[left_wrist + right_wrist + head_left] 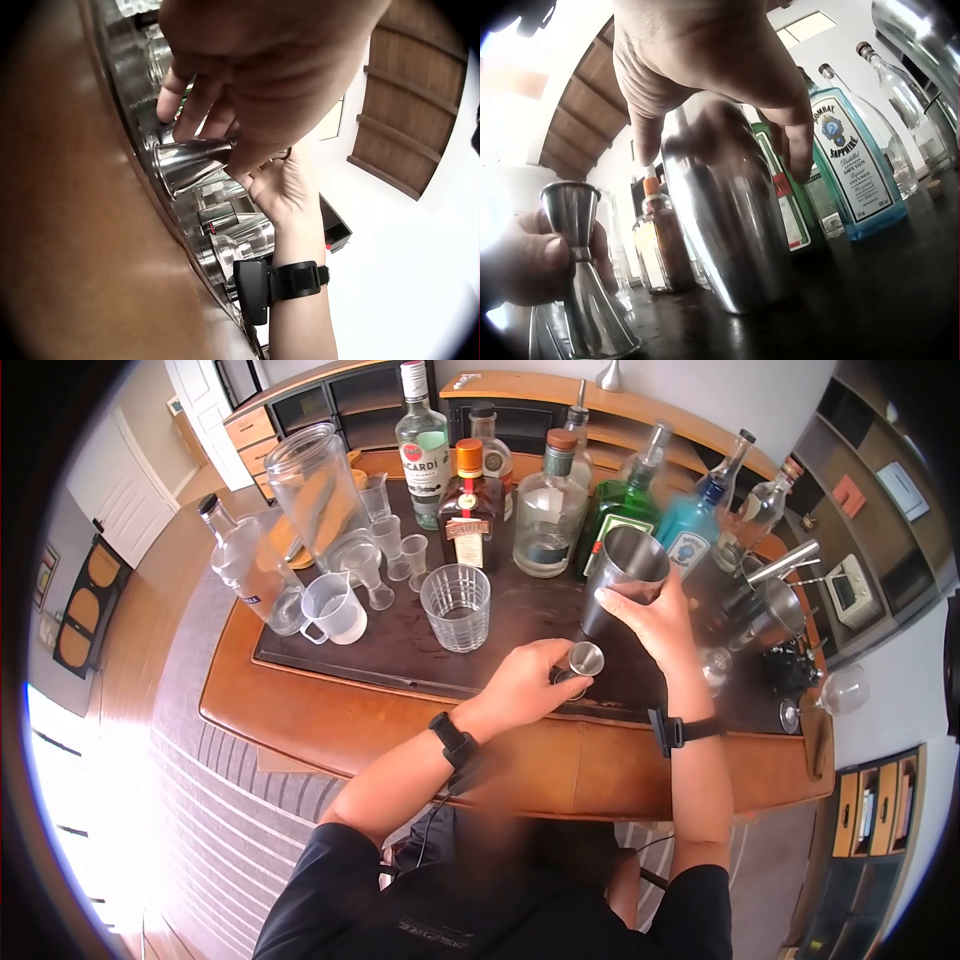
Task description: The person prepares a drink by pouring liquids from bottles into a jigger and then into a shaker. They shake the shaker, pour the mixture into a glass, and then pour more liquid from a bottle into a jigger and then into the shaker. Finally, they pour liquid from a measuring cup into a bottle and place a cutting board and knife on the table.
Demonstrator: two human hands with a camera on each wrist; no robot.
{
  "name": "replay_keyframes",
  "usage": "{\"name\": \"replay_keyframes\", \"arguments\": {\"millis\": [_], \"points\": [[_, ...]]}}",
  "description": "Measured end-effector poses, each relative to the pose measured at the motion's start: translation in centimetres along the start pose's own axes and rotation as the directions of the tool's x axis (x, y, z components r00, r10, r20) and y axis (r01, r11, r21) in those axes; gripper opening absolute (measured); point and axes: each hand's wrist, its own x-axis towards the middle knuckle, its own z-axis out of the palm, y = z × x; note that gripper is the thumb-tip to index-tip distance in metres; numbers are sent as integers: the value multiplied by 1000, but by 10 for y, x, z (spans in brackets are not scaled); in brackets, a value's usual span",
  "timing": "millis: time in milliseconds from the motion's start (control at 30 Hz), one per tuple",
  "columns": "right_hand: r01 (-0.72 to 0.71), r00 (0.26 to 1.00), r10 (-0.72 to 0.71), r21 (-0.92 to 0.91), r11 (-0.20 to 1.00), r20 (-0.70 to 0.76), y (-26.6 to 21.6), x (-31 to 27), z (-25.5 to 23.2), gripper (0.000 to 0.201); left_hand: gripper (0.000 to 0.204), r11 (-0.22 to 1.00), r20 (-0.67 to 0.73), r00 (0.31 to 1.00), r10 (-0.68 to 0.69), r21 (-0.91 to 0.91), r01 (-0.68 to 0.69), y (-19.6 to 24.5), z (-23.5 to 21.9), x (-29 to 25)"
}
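Observation:
My left hand (522, 685) pinches a steel double-ended jigger (587, 659) at its narrow waist, close over the dark table top near its front edge. The right wrist view shows this jigger (598, 319) upright, thumb across its middle. A tall steel shaker tin (618, 575) stands to the right of the jigger and a little farther back. My right hand (658, 622) grips the tin from its right side, thumb toward me. In the right wrist view the tin (724, 217) leans slightly, its base right at the table. The inside of the tin is mostly hidden.
Behind the tin stand a green bottle (610, 515) and a blue gin bottle (690, 540). A cut-glass mixing glass (456, 610) and a plastic measuring jug (335, 610) are to the left. More steel barware (775, 610) and a stemmed glass (846, 688) stand at the right.

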Motion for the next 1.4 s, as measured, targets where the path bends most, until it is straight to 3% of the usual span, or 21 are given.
{"name": "replay_keyframes", "arguments": {"millis": [33, 133, 167, 400, 533, 633, 733, 833, 900, 1033, 1133, 1233, 1400], "points": [[59, 998, -58, 64, 996, -23, 6, 2, 5, 64, 24, 998, -26, 998, 58, -7, -58, -4, 2, 1], [40, 998, -42, -37, 999, -40, 9, 1, 7, 57, 23, 999, -10, 999, 39, 15, -39, -13, 4, 2], [58, 998, -58, 24, 998, -22, 14, 0, 10, 54, 26, 998, -17, 998, 57, -17, -58, -16, 5, 2], [79, 997, -79, 70, 994, 0, 17, -4, 19, 56, 30, 997, -15, 998, 66, -29, -66, -19, 7, 2], [51, 998, -52, 31, 998, 39, 24, -6, 12, 65, 33, 998, 18, 998, 54, 28, -55, -19, 6, 1], [12, 997, -10, -19, 1000, 81, 8, -20, 5, 85, 46, 991, -1, 995, 97, 90, -96, -11, 3, 0], [-22, 1000, 22, 14, 1000, -15, 6, -33, 3, 104, 63, 984, -34, 991, 130, 129, -125, -6, 1, 0], [-62, 994, 35, -260, 963, -106, 8, -48, -8, 86, 81, 971, -73, 986, 147, 201, -130, 1, -1, -6], [-154, 987, 136, -273, 950, -83, -2, -55, -15, 83, 92, 951, -100, 975, 198, 260, -167, 4, -2, -7], [-227, 972, 233, -319, 920, -19, -9, -60, -27, 69, 90, 922, -180, 940, 291, 316, -225, 17, -8, -11], [-274, 957, 287, -178, 945, 47, -26, -67, -25, 49, 87, 911, -197, 925, 324, 329, -249, 17, -12, -12], [-136, 982, 171, -333, 933, 76, -9, -68, -28, 40, 80, 936, -215, 932, 291, 266, -230, 8, -11, -12], [7, 993, 43, -409, 912, 112, 7, -68, -27, 31, 66, 967, -201, 956, 212, 186, -175, 5, -9, -10]]}}
